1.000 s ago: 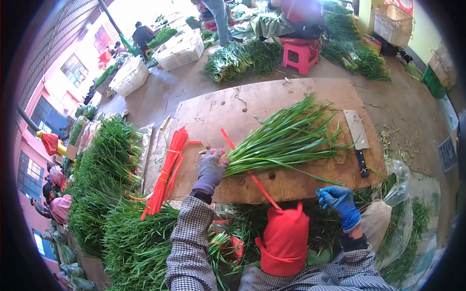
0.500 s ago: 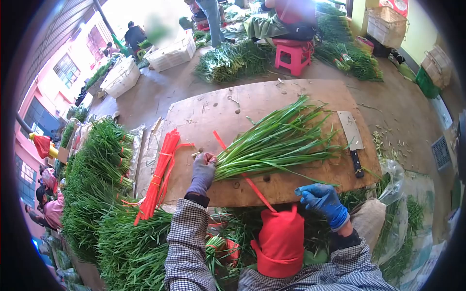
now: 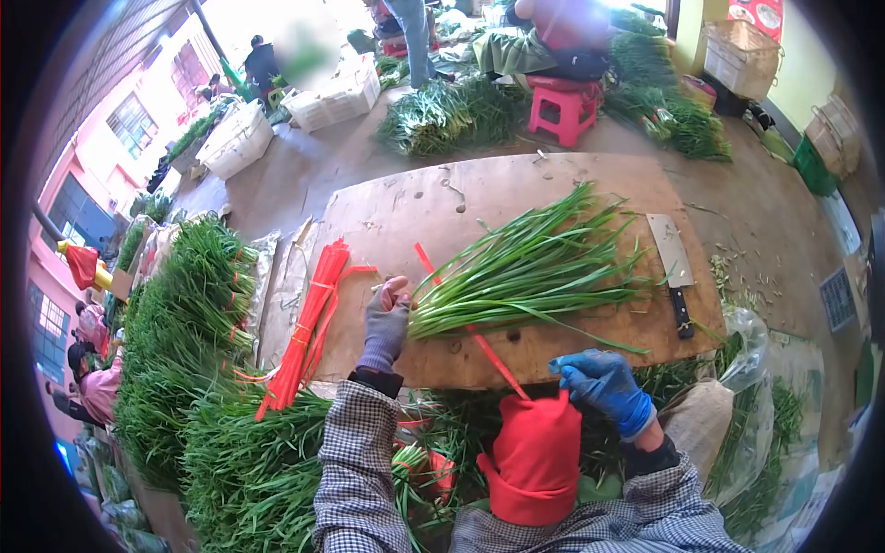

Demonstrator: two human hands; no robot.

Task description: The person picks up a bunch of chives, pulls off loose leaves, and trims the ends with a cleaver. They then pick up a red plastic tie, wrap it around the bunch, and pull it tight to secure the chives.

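Note:
My left hand (image 3: 387,318), in a grey glove, is at the cut stem end of a bunch of green leafy stalks (image 3: 535,263), like garlic chives. Its fingers are curled together; what is between them is too small to tell. A red strip (image 3: 489,354) runs beneath the bunch, its near end by a red cloth (image 3: 535,461) below the board edge. My right hand (image 3: 604,389), in a blue glove, hovers beside the top of that cloth with its fingertips pinched; whether they hold anything is hidden. A bundle of red strips (image 3: 313,323) lies left of my left hand.
A cleaver (image 3: 673,267) with a black handle lies at the right of the wooden board (image 3: 396,207). Heaped green bunches (image 3: 184,332) fill the left side. Beyond the board are a pink stool (image 3: 564,106), white crates (image 3: 238,138) and other people.
My right hand has moved slightly left, closer to the top of the red cloth. My left hand's fingers have lifted a little off the stems. The view has shifted slightly.

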